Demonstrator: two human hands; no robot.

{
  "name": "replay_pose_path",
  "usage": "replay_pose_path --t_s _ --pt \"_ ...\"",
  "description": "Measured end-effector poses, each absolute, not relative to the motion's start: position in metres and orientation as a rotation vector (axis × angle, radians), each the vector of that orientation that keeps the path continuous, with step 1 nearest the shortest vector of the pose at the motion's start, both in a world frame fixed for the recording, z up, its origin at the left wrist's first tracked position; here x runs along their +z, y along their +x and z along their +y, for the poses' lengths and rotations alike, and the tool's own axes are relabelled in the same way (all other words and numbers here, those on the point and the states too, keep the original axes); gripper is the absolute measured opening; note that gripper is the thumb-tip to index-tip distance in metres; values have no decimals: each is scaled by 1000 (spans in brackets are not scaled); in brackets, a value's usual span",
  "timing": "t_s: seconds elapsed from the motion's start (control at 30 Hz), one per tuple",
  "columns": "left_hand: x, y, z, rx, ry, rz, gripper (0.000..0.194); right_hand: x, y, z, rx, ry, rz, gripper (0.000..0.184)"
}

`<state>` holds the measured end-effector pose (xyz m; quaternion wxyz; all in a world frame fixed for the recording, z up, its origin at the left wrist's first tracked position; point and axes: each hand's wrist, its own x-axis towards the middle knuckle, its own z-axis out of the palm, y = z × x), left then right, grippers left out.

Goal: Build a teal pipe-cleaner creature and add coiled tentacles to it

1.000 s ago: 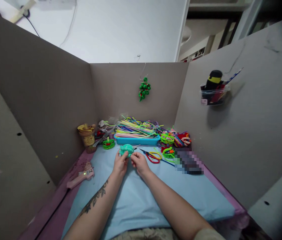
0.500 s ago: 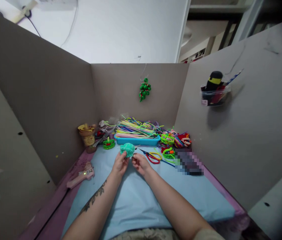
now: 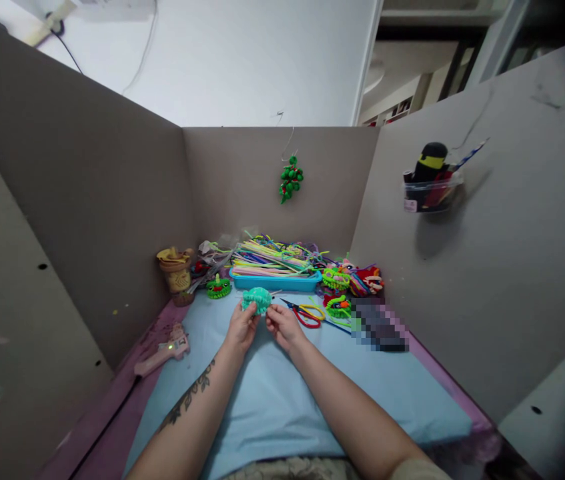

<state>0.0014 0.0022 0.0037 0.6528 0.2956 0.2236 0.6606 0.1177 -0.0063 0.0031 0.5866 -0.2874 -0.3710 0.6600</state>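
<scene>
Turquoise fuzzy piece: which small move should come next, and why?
I would suggest a light pinch by the right hand at the right edge of the turquoise piece, with the left hand steadying it. The left hand holds the piece, and the right is curled close beside that edge; whether it touches is unclear.

- Holding fuzzy turquoise piece (image 3: 257,299) in left grip (image 3: 243,327).
- Curling fingers of right grip (image 3: 282,325) just beside it.
- Reaching over blue-covered tabletop (image 3: 267,393), near scissors (image 3: 299,308) and blue tray (image 3: 277,285).

At centre, what the right hand (image 3: 282,325) pinches is too small to tell; the bottom edge crops 2 forearms (image 3: 357,403).
</scene>
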Motion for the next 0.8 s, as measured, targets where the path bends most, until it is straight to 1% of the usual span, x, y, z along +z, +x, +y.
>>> replay_pose_path --t_s 0.37,0.5,0.63,0.8 --pt "1 8 0 1504 645 504 33 -5 104 -6 1331 -661 -749 33" --pt "-2 9 1 1507 634 525 35 -6 104 -4 1442 -639 -631 34" --pt "-1 9 1 1510 656 510 36 -8 107 -2 1610 -580 -553 27" --pt "1 12 -1 1491 679 478 35 -12 109 1 1634 -520 -598 20"
